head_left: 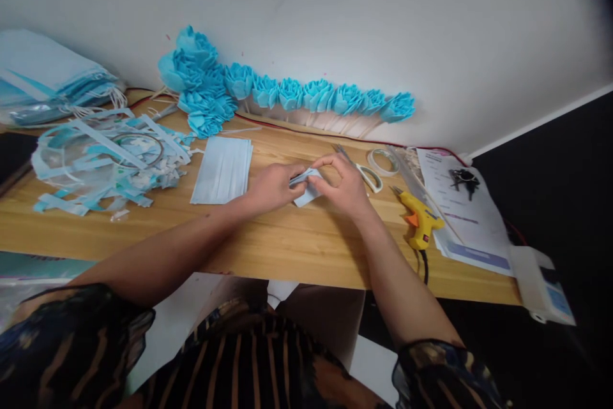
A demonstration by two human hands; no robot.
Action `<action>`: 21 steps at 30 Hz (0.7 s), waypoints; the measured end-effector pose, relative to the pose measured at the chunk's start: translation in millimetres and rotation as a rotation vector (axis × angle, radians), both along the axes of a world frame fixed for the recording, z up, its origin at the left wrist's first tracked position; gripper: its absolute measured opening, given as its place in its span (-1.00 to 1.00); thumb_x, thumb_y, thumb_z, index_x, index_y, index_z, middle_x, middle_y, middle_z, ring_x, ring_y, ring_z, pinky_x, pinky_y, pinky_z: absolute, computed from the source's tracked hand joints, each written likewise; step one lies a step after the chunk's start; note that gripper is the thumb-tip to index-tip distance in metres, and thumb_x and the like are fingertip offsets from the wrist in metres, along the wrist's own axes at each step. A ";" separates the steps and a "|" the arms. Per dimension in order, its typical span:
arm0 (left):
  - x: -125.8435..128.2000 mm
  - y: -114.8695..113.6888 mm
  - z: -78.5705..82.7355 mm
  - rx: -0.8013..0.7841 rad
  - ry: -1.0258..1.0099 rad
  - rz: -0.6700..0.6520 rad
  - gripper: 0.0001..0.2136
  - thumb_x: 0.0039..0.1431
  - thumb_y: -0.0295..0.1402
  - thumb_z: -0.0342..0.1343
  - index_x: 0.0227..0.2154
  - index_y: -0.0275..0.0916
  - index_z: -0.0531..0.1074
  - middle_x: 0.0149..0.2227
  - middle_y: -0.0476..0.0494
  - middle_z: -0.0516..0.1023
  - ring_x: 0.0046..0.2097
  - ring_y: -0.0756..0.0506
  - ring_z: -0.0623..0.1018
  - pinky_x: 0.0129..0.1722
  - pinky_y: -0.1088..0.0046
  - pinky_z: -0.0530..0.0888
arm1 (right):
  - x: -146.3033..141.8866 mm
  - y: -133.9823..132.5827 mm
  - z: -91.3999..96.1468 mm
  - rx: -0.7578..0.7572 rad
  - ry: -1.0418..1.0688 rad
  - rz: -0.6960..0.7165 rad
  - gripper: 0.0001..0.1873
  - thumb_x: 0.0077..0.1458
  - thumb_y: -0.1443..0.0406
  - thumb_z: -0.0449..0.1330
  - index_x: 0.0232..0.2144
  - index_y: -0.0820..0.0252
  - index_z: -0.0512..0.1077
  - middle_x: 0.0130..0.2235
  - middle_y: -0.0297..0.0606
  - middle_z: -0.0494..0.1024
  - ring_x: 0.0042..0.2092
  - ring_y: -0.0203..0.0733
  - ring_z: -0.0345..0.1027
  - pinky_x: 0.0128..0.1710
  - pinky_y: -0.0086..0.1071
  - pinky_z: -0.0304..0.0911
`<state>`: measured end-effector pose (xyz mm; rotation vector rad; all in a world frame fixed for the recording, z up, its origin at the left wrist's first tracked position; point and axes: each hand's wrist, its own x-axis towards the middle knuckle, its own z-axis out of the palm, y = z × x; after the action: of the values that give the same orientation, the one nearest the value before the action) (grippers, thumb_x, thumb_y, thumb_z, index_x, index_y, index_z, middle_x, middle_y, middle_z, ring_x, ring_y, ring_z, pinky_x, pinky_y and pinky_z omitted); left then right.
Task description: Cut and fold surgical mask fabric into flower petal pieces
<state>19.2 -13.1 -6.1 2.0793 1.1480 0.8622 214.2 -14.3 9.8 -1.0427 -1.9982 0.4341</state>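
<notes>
Between my two hands is a small folded piece of light blue mask fabric (309,196), held just above the wooden table (292,249). My left hand (274,189) pinches its left side between thumb and fingers. With thumb and index finger, my right hand (342,185) grips the upper right of the same piece. Fingers partly cover the folds. A stack of flat light blue mask sheets (222,170) lies just left of my left hand. Scissors (366,174) with white handles rest beyond my right hand, partly hidden by it.
Blue fabric flowers (318,96) on sticks lean along the wall, with more bunched at left. Cut strips and scraps (110,154) pile at left beside bagged masks (43,77). To the right lie a tape roll (383,163), yellow glue gun (421,221), papers (472,217) and keys (464,180).
</notes>
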 end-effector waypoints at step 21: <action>-4.9 10.6 6.5 -0.325 -0.428 -0.087 -0.71 0.16 -0.16 0.13 -0.54 -0.26 0.45 -0.55 0.00 0.41 -0.47 0.02 0.33 -0.45 0.49 0.22 | 1.6 2.3 -0.6 -0.130 0.158 -0.027 -0.94 0.08 0.22 0.31 -0.35 0.05 0.56 -0.26 -0.33 0.66 -0.18 -0.12 0.52 -0.05 -0.17 0.40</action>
<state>14.3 -2.5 0.4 1.5727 0.8896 0.9497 215.8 -12.0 9.2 -1.0794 -1.8338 0.6193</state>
